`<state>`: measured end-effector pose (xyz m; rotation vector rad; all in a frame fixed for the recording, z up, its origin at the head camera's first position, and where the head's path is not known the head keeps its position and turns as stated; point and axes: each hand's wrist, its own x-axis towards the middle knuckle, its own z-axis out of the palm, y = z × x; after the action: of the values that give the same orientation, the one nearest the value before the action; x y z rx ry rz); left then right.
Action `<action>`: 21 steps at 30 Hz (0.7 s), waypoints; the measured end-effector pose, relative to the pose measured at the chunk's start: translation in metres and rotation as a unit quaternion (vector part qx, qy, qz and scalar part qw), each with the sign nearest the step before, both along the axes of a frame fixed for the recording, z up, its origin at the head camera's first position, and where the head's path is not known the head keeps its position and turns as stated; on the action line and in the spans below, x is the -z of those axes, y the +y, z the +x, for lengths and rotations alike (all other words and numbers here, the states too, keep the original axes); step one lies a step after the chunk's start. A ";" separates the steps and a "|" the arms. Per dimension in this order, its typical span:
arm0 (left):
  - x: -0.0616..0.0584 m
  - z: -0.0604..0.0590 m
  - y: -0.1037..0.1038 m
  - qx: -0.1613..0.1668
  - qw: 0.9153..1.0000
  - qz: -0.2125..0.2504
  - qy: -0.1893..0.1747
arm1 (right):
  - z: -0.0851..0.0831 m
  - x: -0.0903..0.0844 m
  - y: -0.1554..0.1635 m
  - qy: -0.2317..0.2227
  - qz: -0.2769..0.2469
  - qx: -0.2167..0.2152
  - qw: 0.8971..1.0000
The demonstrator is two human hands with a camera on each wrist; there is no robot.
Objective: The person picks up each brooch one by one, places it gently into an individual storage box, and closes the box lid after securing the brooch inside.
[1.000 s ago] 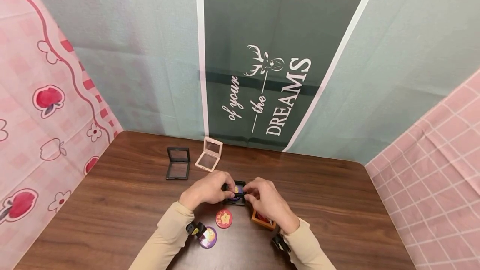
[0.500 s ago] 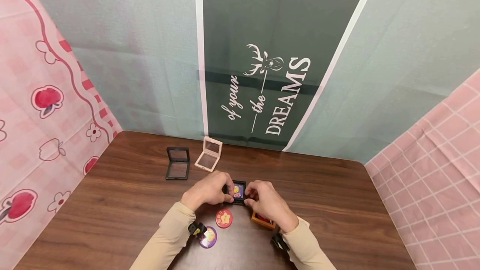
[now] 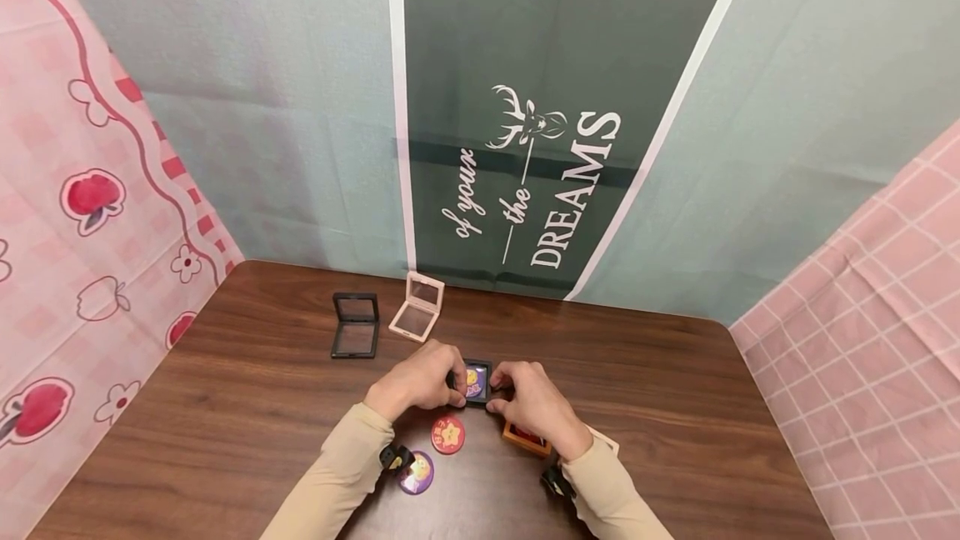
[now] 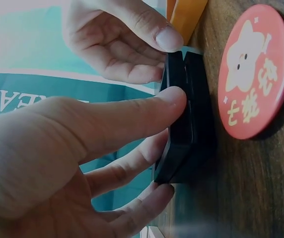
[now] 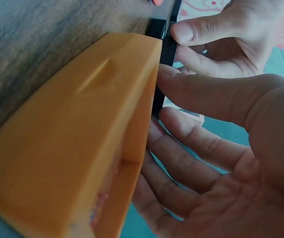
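A small black display frame (image 3: 477, 403) lies on the table between both hands, with a purple round badge (image 3: 472, 384) showing through its clear window. My left hand (image 3: 420, 377) pinches the frame's left side, thumb on its near edge and fingers at the far edge. My right hand (image 3: 536, 402) pinches the right side with thumb and fingertips. In the left wrist view, a narrow gap shows between the two black halves (image 4: 196, 119) at the right end. Just beside the right hand stands an orange frame (image 5: 57, 129) with something red inside.
A red star badge (image 3: 447, 433) and another purple badge (image 3: 416, 472) lie nearer the body. Farther back, a black frame (image 3: 356, 341) and a pale pink frame (image 3: 413, 322) stand opened. A pale frame corner (image 3: 606, 440) shows by the right sleeve. Curtains border the wooden table (image 3: 637, 373).
The black frame's lid, raised between the hands a second ago, has come down over the badge. Both hands have stayed at the frame's sides.
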<state>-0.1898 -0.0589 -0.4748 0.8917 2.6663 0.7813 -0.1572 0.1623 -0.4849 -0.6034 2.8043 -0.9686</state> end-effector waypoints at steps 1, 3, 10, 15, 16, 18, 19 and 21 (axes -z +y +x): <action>0.000 0.000 0.000 0.000 1.000 0.002 -0.001 | 0.000 0.000 0.000 -0.001 0.000 0.000 1.000; 0.000 0.000 0.001 -0.001 1.000 0.003 -0.002 | -0.001 0.001 0.000 -0.003 0.000 0.001 1.000; 0.001 0.000 0.001 -0.011 1.000 0.000 -0.009 | -0.002 0.001 -0.001 -0.006 0.000 0.005 1.000; 0.004 -0.001 0.000 -0.015 1.000 0.003 -0.009 | -0.002 0.001 -0.002 -0.009 0.002 0.007 1.000; 0.004 -0.001 0.000 -0.014 1.000 0.004 -0.008 | -0.002 0.001 -0.002 -0.010 0.002 0.008 1.000; 0.006 -0.002 0.001 -0.010 1.000 0.005 -0.005 | -0.002 0.001 -0.001 -0.010 0.003 0.010 1.000; 0.007 -0.001 0.002 -0.008 1.000 0.007 -0.004 | -0.002 0.001 -0.001 -0.010 0.004 0.011 1.000; 0.008 -0.001 0.003 -0.003 1.000 0.011 0.001 | -0.002 0.001 0.000 -0.009 0.006 0.016 1.000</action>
<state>-0.1913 -0.0556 -0.4830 0.8889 2.6681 0.8123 -0.1590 0.1627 -0.4863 -0.5477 2.8100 -0.9565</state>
